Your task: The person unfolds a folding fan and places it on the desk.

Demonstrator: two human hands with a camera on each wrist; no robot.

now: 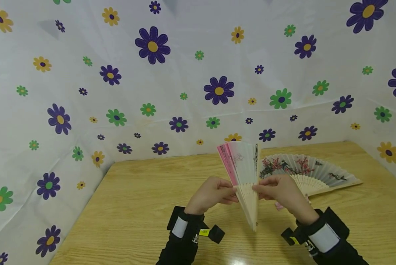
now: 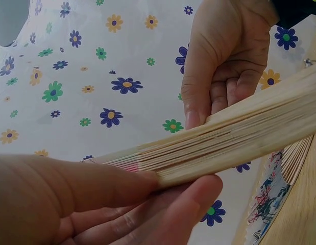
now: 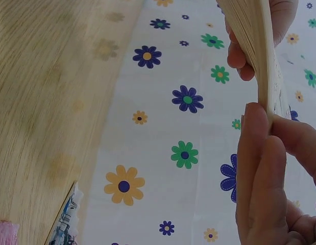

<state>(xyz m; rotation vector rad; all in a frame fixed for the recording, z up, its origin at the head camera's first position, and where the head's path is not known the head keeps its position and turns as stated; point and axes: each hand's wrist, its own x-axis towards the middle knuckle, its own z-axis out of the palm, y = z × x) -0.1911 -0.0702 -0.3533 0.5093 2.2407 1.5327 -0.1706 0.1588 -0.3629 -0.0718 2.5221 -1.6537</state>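
Note:
Both hands hold a partly spread folding fan (image 1: 245, 165) upright above the table, its pivot end pointing down. Its leaf is white with a pink edge on the left and dark print on the right; the ribs are pale wood. My left hand (image 1: 214, 194) pinches the left outer rib between thumb and fingers. My right hand (image 1: 281, 193) pinches the right side at about the same height. In the left wrist view the ribs (image 2: 209, 140) lie close together, the left thumb on the near side. The right wrist view shows the fan edge-on, with the right fingers (image 3: 257, 148) against it.
A second folding fan (image 1: 295, 169), spread wide with red blossoms and dark birds, lies on the wooden table (image 1: 144, 206) behind my right hand. A pink tassel (image 1: 279, 206) lies beside it. Flower-printed white cloth (image 1: 184, 73) stands along the table's back and sides.

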